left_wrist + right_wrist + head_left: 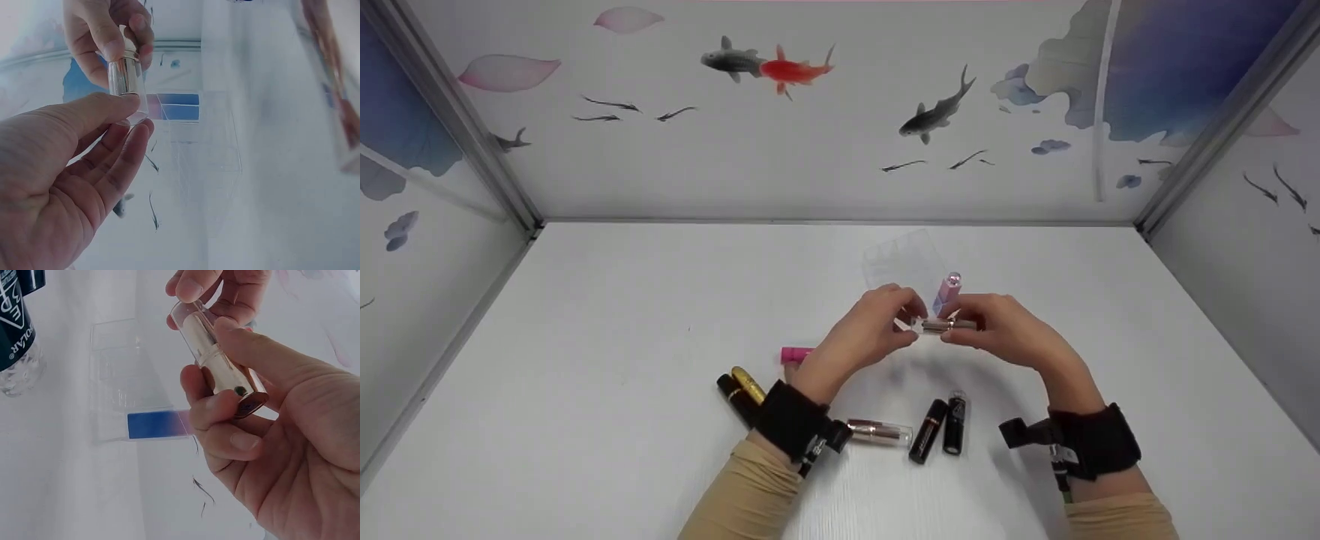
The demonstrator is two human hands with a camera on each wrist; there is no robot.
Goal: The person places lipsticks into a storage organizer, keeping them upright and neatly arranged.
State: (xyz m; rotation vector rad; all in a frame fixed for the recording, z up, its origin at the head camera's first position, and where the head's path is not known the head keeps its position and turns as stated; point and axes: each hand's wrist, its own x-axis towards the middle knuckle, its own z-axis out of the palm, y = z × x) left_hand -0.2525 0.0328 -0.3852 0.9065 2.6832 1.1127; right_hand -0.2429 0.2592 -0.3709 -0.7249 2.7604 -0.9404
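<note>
Both hands meet over the middle-right of the table on one lipstick (949, 326) with a shiny gold tube and a clear cap. My left hand (874, 322) pinches the clear cap end between thumb and fingertips, as the left wrist view shows. Around the gold base curl the fingers of my right hand (1009, 330); in the right wrist view the thumb lies along the lipstick (228, 371). Just behind the hands, a pink and blue lipstick (951, 285) stands in a clear compartment box (904, 255).
Nearer the body lie a gold lipstick with clear cap (877, 432) and two black tubes, one plain (928, 431) and one with a clear end (955, 424). By the left forearm are a pink tube (795, 355), a yellow-gold tube (746, 382) and a black one (735, 399). Printed walls enclose the table.
</note>
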